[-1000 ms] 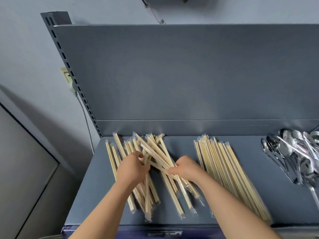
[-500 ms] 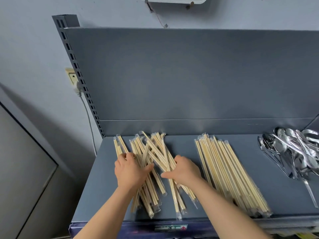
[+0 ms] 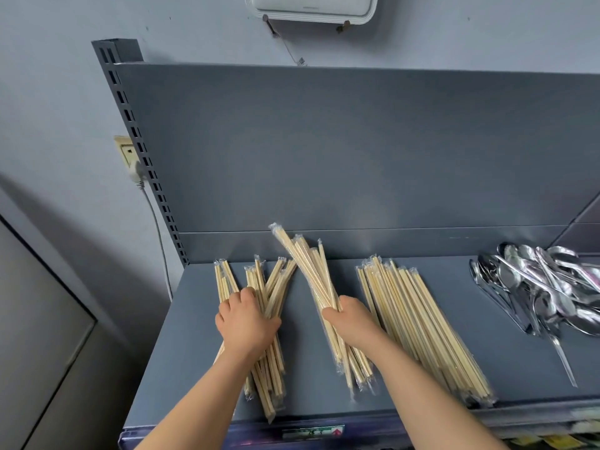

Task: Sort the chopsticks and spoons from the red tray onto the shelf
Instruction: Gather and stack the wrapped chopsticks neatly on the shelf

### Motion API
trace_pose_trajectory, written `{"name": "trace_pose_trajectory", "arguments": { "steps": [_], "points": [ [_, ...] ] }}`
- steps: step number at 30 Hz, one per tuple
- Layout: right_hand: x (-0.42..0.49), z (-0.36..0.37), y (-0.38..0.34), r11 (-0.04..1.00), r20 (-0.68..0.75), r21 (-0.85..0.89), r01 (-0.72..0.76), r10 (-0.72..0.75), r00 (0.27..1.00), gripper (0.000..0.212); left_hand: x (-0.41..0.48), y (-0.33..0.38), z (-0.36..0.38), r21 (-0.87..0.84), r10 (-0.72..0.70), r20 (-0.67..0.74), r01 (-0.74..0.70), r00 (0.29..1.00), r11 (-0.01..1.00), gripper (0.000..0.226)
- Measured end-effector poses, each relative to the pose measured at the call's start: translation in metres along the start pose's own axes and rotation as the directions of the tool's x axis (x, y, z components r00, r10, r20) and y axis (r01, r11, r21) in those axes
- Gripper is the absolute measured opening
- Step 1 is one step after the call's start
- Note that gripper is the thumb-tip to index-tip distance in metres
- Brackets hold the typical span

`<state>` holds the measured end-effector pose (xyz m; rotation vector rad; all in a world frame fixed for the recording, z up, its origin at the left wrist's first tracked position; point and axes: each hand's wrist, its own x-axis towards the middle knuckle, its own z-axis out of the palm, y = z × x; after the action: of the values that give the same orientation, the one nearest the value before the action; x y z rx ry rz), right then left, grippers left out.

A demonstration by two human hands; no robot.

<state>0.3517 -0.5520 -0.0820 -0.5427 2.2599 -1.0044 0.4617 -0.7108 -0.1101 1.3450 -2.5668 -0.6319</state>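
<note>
Wrapped wooden chopsticks lie on the grey shelf (image 3: 201, 319) in three groups. My left hand (image 3: 245, 323) grips the left chopstick bundle (image 3: 271, 287), fingers curled over it. My right hand (image 3: 352, 319) grips the middle chopstick bundle (image 3: 308, 271), whose far ends are lifted off the shelf toward the back panel. A tidy row of chopsticks (image 3: 418, 313) lies just right of my right forearm. A pile of metal spoons (image 3: 539, 287) sits at the shelf's right end. The red tray is out of view.
The shelf's grey back panel (image 3: 357, 151) rises behind the chopsticks, with a slotted upright (image 3: 143, 164) at its left. A wall socket with a plug and cable (image 3: 134, 164) sits left of the upright. A white device (image 3: 311, 8) hangs on the wall above.
The tangled chopstick pile has been split in two: my left hand drew one bundle leftward, my right hand pulled the other rightward and tilted its far ends up. The camera view shifted upward.
</note>
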Motion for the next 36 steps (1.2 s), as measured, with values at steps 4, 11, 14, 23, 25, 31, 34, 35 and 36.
{"name": "trace_pose_trajectory", "arguments": {
  "steps": [4,11,14,23,25,31,34,35,36],
  "points": [
    [-0.006,-0.007,-0.002,0.953,0.073,0.301,0.028,-0.052,0.996,0.013,-0.001,0.003,0.001,-0.039,0.023,-0.072,-0.026,0.997,0.999,0.06],
    [-0.014,-0.009,0.0,0.871,0.118,0.478,0.112,-0.19,0.975,0.017,0.002,0.036,-0.023,-0.692,0.263,0.094,-0.127,0.96,0.711,0.055],
    [-0.017,-0.01,-0.003,0.888,0.216,0.45,0.098,-0.215,0.952,0.014,0.003,0.056,-0.033,-0.882,0.402,0.232,0.017,0.886,0.472,0.054],
    [-0.013,-0.026,-0.015,0.941,0.257,0.297,0.164,-0.244,0.935,0.02,0.007,0.098,-0.05,-0.962,0.576,0.272,0.194,0.771,0.194,0.027],
    [-0.011,-0.04,-0.016,0.934,0.175,0.29,0.209,-0.267,0.948,0.02,0.007,0.105,-0.054,-0.971,0.574,0.223,0.128,0.788,0.202,0.018],
    [-0.014,-0.092,-0.055,0.695,-0.193,0.536,0.478,-0.451,0.872,0.036,-0.002,0.118,-0.049,-0.903,0.61,-0.024,-0.28,0.792,0.327,0.009],
    [-0.018,-0.106,-0.084,0.637,-0.189,0.527,0.563,-0.557,0.808,0.047,-0.009,0.125,-0.035,-0.866,0.591,-0.061,-0.337,0.805,0.369,0.021],
    [-0.019,-0.107,-0.091,0.631,-0.174,0.532,0.565,-0.571,0.802,0.048,-0.01,0.126,-0.03,-0.86,0.585,-0.061,-0.339,0.809,0.38,0.026],
    [-0.019,-0.108,-0.096,0.625,-0.163,0.54,0.563,-0.579,0.799,0.047,-0.011,0.127,-0.025,-0.848,0.587,-0.051,-0.346,0.808,0.402,0.03]
  ]
}}
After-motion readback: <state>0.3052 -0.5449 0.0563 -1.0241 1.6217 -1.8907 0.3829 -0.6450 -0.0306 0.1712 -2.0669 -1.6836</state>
